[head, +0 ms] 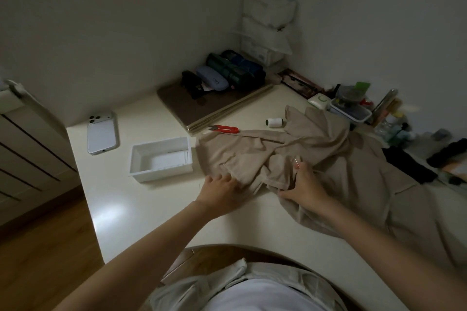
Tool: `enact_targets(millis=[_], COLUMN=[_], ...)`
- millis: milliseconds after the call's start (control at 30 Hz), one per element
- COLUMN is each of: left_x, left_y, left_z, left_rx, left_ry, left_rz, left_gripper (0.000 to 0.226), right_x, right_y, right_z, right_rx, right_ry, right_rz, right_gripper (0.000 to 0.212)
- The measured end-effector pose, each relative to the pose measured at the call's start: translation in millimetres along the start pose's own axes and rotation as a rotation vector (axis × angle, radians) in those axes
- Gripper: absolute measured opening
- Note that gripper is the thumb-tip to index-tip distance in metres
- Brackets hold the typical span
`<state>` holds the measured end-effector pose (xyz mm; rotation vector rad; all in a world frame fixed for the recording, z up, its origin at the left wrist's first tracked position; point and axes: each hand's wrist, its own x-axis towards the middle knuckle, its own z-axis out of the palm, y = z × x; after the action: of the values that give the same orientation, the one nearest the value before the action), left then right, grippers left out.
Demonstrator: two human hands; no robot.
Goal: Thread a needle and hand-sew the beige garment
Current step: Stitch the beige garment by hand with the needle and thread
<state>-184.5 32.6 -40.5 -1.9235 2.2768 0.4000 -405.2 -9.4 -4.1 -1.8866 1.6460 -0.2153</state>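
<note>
While my left hand presses flat, fingers straight, on the crumpled beige fabric garment sprawled rightward across the white table, my right hand, just beside, bunches its raised fold.

One head-worn view looks steeply down and forward over the white table.

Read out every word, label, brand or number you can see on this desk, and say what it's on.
No text is readable in this view.
Glasses case: only a small spectacles emblem, no words.
Phone: no mark legible on its back.
Stacked clear boxes: labels too blurred.
Bottles at right: too small to read.
Beige garment: no tag or print shows.
</note>
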Motion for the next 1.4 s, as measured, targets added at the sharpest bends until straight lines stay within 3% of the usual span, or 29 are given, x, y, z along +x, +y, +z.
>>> enact_targets(millis=[67,200,300,400,500,600,700,767,867,967,1167,1400], left_x=[1.8,0.3,3.6,1.9,2.2,10.8,16.8,21.2,31.8,39.0,41.5,33.2], left_y=[-4.2,-24.4,-45.7,-55.9,-48.0,-26.3,4.6,20.2,26.0,20.5,-3.1,-16.0], left_z=[2.7,-9.2,-28.4,-48.6,-55.5,-47.8,-36.9,-29.1,-18.6,-13.1,-10.8,-15.2], left_rx=[-0.036,-0.036,0.097,0.275,0.212,0.043,-0.144,-0.149,-0.133,-0.177,-0.158,-0.045], left_ry=[0.037,0.062,0.104,0.042,0.03,0.209,0.18,0.093,0.007,-0.004,0.051,-0.055], left_rz=[0.012,-0.005,-0.075,-0.11,-0.088,0.049,0.163,0.18,0.145,0.139,0.038,0.05], left_gripper=[0.031,0.028,0.027,0.027,0.033,0.031,0.042,0.057,0.056,0.041,0.031,0.035], right_x=[0.1,6.4,12.7,16.8,12.6,4.8,2.7,0.8,-4.7,-7.5,13.1,18.7], right_y=[6.2,14.2,5.5,-7.2,-18.2,-15.3,7.3,28.2,55.8,67.5,59.1,47.2], right_z=[4.9,15.3,20.4,25.9,25.6,16.4,7.9,7.1,17.5,28.6,25.5,21.2], right_rx=[-0.031,0.072,0.153,0.186,0.245,0.269,0.205,0.159,0.09,0.056,0.136,0.141], right_ry=[-0.011,0.025,0.05,0.006,0.063,0.232,0.215,0.104,-0.08,-0.099,0.027,-0.051], right_rz=[0.016,0.051,0.044,-0.034,-0.105,-0.106,-0.048,0.01,0.067,0.12,0.148,0.176], right_gripper=[0.084,0.082,0.069,0.058,0.038,0.021,0.034,0.055,0.078,0.073,0.045,0.043])
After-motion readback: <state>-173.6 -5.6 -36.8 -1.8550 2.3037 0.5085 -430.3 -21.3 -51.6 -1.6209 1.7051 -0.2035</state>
